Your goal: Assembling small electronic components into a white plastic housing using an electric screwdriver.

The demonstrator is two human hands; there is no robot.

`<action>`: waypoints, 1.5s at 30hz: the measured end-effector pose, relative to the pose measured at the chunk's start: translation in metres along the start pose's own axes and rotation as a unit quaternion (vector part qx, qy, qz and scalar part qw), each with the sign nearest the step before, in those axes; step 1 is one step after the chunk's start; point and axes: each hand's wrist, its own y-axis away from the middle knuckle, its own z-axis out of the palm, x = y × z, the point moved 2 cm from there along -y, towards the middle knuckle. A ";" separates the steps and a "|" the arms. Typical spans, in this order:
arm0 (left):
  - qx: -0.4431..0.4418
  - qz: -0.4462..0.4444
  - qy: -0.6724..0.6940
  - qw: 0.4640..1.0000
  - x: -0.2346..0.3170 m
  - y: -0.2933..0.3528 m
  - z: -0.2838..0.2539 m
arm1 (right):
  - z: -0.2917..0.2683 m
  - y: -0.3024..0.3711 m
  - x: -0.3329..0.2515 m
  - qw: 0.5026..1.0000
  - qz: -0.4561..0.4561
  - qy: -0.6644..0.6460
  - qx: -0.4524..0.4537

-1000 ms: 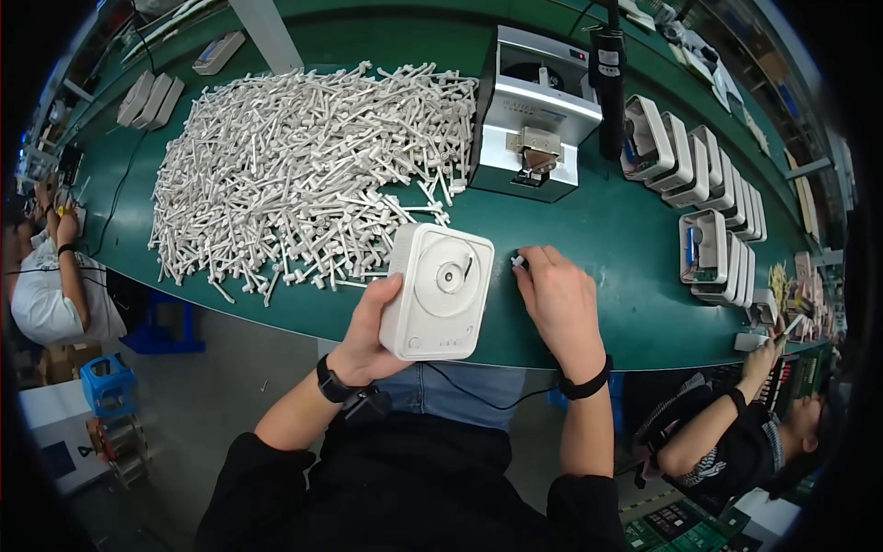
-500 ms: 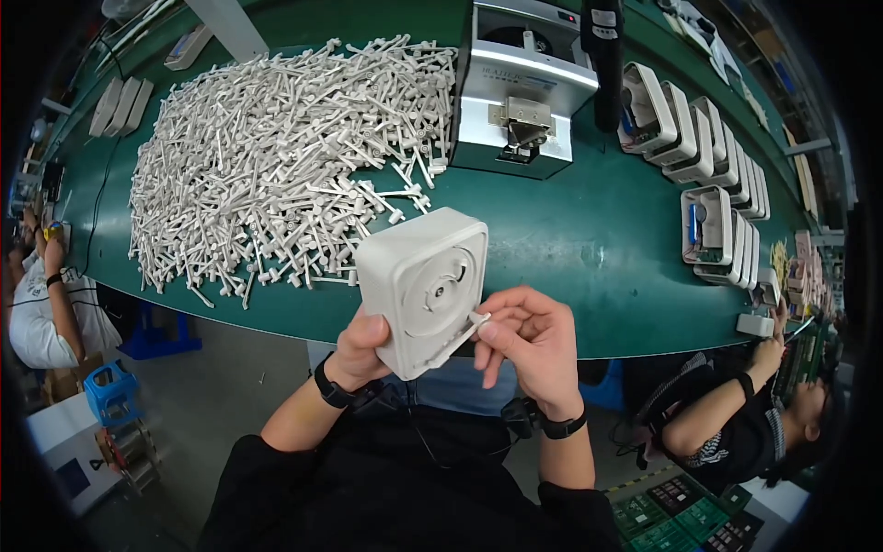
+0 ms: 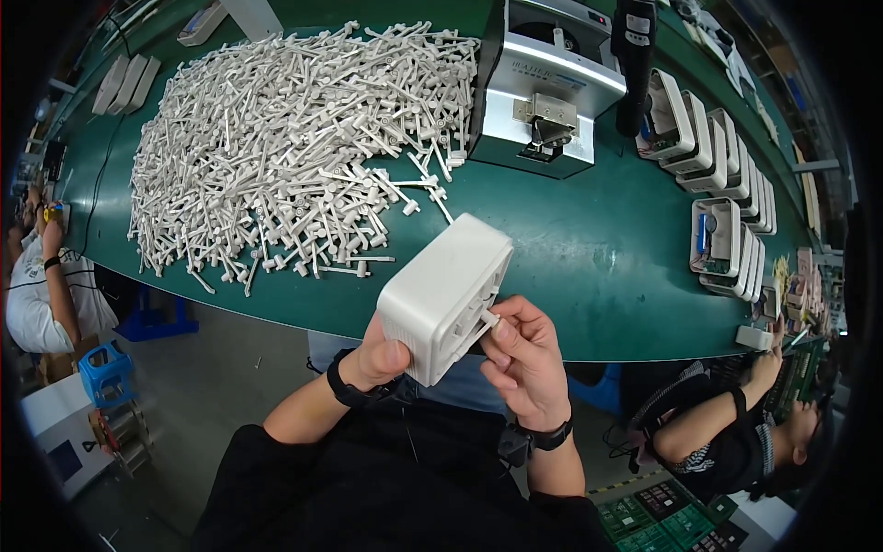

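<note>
A white square plastic housing with rounded corners is tilted in front of me, over the table's near edge. My left hand grips it from the left side, thumb on the near wall. Its recessed face is turned to the right and seen edge-on. My right hand pinches a small white plastic arm with a knobbed end between thumb and forefinger, against that recessed face. Where the arm meets the housing is partly hidden.
Beyond the housing lies a large heap of white plastic arms on the green table. A silver-and-black machine stands right of it. Rows of open white housings line the far right. Co-workers sit at left and right.
The housing has turned so its recessed face points further right and shows less. It sits slightly to the right. The plastic arm in my right hand is now nearer the middle of that face.
</note>
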 end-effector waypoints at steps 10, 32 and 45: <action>-0.035 -0.033 -0.047 0.998 0.006 -0.006 0.009 | 0.013 0.002 -0.010 1.000 0.000 0.004 0.015; -0.058 0.217 -0.704 0.674 0.038 -0.038 0.037 | 0.040 -0.073 -0.220 0.763 -0.477 0.425 0.093; 0.024 0.210 -0.708 0.673 0.027 -0.039 0.031 | 0.143 -0.102 -0.173 0.724 -0.603 0.332 -0.046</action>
